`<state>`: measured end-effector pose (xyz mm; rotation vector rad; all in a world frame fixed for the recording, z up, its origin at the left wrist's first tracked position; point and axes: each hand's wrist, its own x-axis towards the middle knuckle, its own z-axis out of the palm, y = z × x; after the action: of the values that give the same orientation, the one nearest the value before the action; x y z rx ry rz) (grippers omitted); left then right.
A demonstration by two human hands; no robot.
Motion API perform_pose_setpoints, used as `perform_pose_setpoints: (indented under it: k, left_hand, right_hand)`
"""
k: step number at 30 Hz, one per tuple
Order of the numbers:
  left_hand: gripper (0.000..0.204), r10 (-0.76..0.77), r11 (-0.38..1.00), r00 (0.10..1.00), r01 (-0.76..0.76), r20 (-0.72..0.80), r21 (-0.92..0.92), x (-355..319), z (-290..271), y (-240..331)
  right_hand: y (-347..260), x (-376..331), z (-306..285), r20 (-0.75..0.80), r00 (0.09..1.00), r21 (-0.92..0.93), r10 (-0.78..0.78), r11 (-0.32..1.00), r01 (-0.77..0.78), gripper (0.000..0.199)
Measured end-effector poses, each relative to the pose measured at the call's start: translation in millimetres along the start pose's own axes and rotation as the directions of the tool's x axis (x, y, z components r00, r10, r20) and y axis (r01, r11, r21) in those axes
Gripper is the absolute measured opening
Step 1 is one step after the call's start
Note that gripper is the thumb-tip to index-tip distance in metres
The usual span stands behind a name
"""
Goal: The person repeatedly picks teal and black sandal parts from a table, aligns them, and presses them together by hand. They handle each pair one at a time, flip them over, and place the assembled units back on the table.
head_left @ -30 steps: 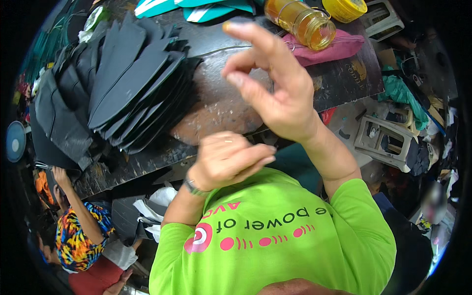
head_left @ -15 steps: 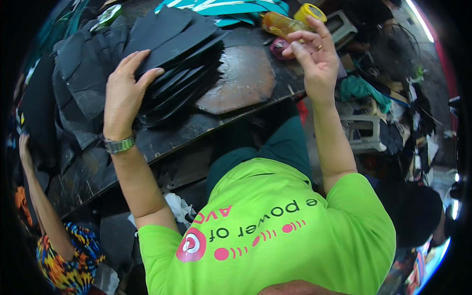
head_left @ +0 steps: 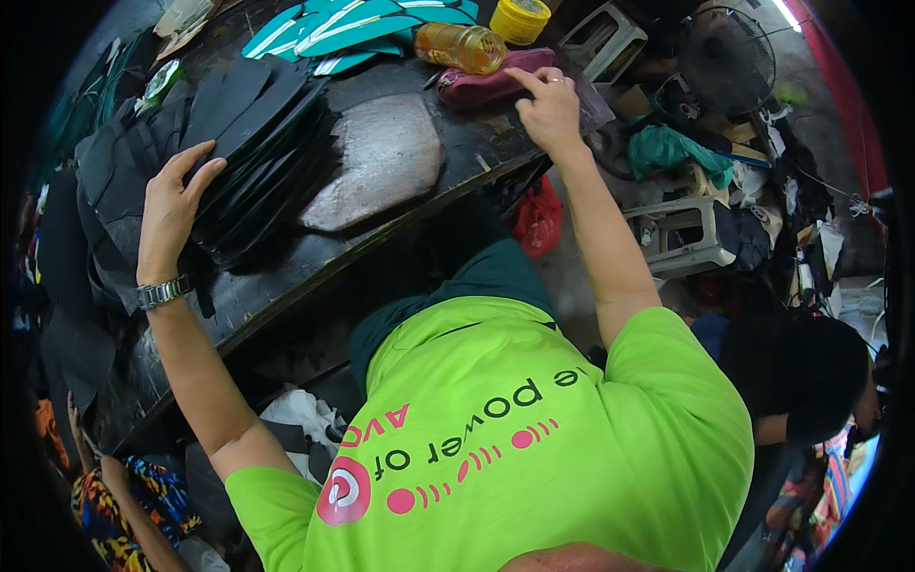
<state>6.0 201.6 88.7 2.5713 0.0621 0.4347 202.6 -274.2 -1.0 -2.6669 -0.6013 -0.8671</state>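
We are laying our left hand (head_left: 172,214) flat, fingers spread, on the fanned stack of matte black sole sheets (head_left: 253,153) on the dark workbench (head_left: 286,276); our right hand (head_left: 548,105), index finger extended and holding nothing, is pressing a soft maroon pouch (head_left: 486,86) beside an amber bottle (head_left: 462,46).

We have a single view, from a wide fisheye camera worn on the head, looking steeply down past the green shirt (head_left: 534,448) onto the dark bench (head_left: 315,257) just ahead. Both forearms rise from the lower edge, close to us. Straight edges bend toward the dark rim.
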Motion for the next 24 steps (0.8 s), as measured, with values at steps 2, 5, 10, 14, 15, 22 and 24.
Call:
perform_pose_setpoints:
  k: [2,5,10,14,15,22,24]
  left_hand:
    - [0.037,-0.033,0.999,0.999,0.033,0.014,-0.005,3,-1,-1]
    - [0.032,0.049,0.996,0.998,-0.046,-0.049,0.071,5,3,-5]
    - [0.025,0.325,0.863,0.893,-0.144,-0.312,0.484,14,16,-19]
    - [0.022,0.478,0.751,0.691,0.0,-0.543,0.66,28,-25,-12]
    - [0.021,0.489,0.696,0.642,0.12,-0.59,0.708,29,-45,-4]
    - [0.019,0.276,0.955,0.63,-0.093,-0.726,0.282,-13,1,100]
    - [0.02,0.111,0.984,0.817,-0.171,-0.566,-0.055,-17,77,120]
  right_hand:
    - [-2,7,9,0.002,0.999,-0.012,-0.037,0.999,0.037,0.051]
    - [-3,20,14,0.002,0.995,-0.015,-0.098,0.995,0.098,0.049]
    - [-5,27,13,-0.009,0.994,0.142,-0.108,0.984,0.108,0.045]
    - [-9,27,17,-0.077,0.99,0.186,-0.12,0.974,0.132,0.042]
    - [-9,26,18,-0.113,0.981,0.162,-0.155,0.972,0.173,0.041]
    - [-15,23,27,-0.032,0.984,0.088,-0.174,0.98,0.176,0.035]
    - [-16,22,23,-0.01,0.99,0.102,-0.138,0.985,0.139,0.034]
